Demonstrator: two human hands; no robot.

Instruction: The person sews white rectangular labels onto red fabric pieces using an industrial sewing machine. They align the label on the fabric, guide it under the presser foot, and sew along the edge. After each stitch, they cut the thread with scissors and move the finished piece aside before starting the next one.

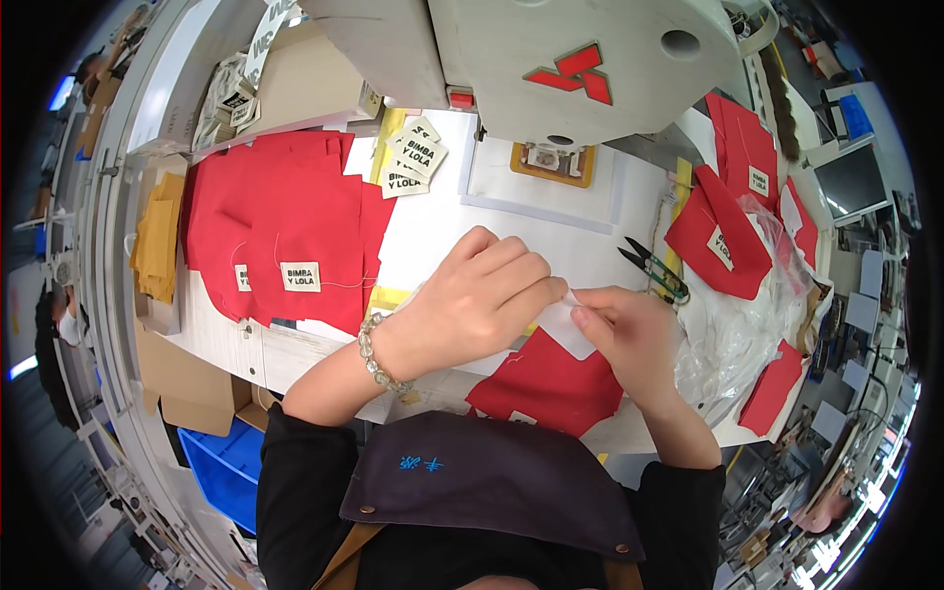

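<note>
My left hand (482, 300), with a beaded bracelet at its wrist, and my right hand (629, 339) meet over the front of the worktable. Their fingertips pinch a small white piece (566, 329) between them; whether it is paper or a cloth label I cannot tell. Just below lies a red fabric piece (551, 383), partly behind my apron. Several loose cream labels with dark print (421, 152) are piled beyond my left hand. To the right of my right hand rest thread snips (654, 270) with dark blades.
A sewing machine head (590, 29) overhangs the far side, above a metal clamp frame (553, 163). Red fabric pieces (285, 197) are stacked at left; labelled red pieces (723, 236) and clear plastic (728, 339) lie right. A blue bin (221, 477) stands lower left.
</note>
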